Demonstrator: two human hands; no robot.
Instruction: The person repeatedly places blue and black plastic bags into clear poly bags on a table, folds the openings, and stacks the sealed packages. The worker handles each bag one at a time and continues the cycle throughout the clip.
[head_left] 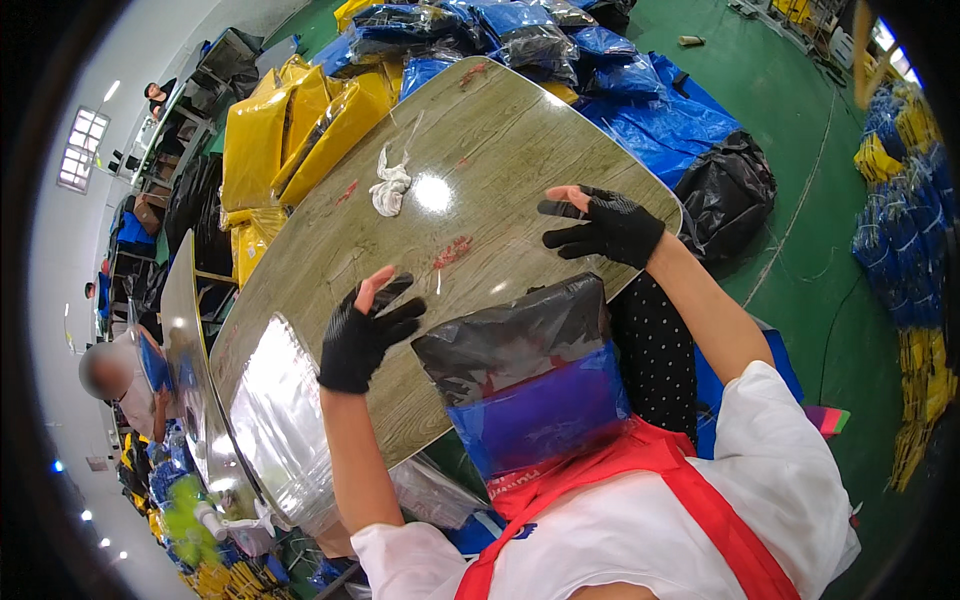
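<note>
My left hand (pixel 368 335), in a black glove with a bare fingertip showing, is raised over the near left part of the wood-patterned table (pixel 520 150). Its fingers are apart, and I see nothing in them. Farther right, my right hand (pixel 605 228) wears a matching glove and hovers near the table's right edge, fingers spread, holding nothing visible. Between my forearms, a flat black and blue folded package (pixel 530 370) in shiny clear plastic rests against my red apron (pixel 600 465), over the table's near edge. Neither hand touches it.
A crumpled white cloth (pixel 390 185) lies on the table, with clear plastic sheets (pixel 285 410) at its left. Yellow packages (pixel 270 140), blue packages (pixel 650 110) and a black bag (pixel 728 190) crowd the far edges. A person (pixel 135 385) works at the left.
</note>
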